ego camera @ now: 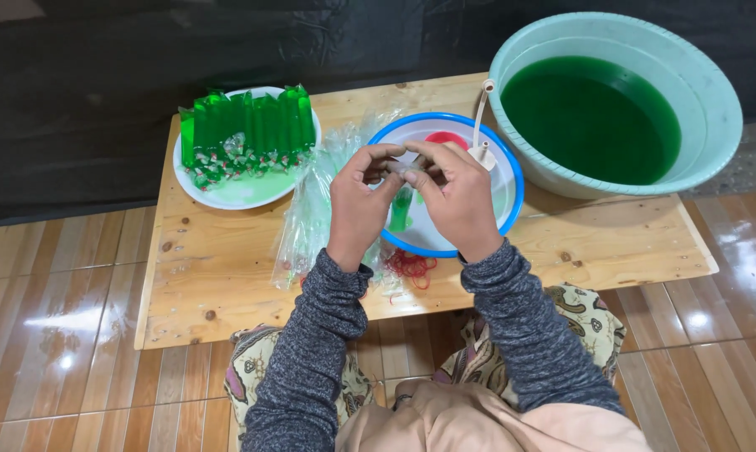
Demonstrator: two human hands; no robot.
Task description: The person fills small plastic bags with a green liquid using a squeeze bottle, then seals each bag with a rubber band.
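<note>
Fingertips of both hands meet over the blue-rimmed plate (512, 180), pinching the top of a narrow plastic bag of green liquid (401, 209). The left hand (360, 205) and the right hand (455, 199) are curled, thumbs and forefingers closed on the bag's neck, which is mostly hidden between them; whether a rubber band is already there cannot be told. The bag hangs straight down from the fingers, its long axis running toward the person, its lower end over the plate. Both hands are equally near it, backs turned up to the camera, wrists bent inward, grey sleeves coming from the bottom of the view.

Just below the plate lies a small heap of red rubber bands (411, 266), nearer the right hand. A sheaf of empty clear bags (311, 213) lies under the left wrist. Farther left, a white plate (227, 197) holds tied green packets (248, 130). A pale basin (704, 75) of green liquid stands at right, on the wooden table (612, 238), with a white funnel (482, 151) on the plate.
</note>
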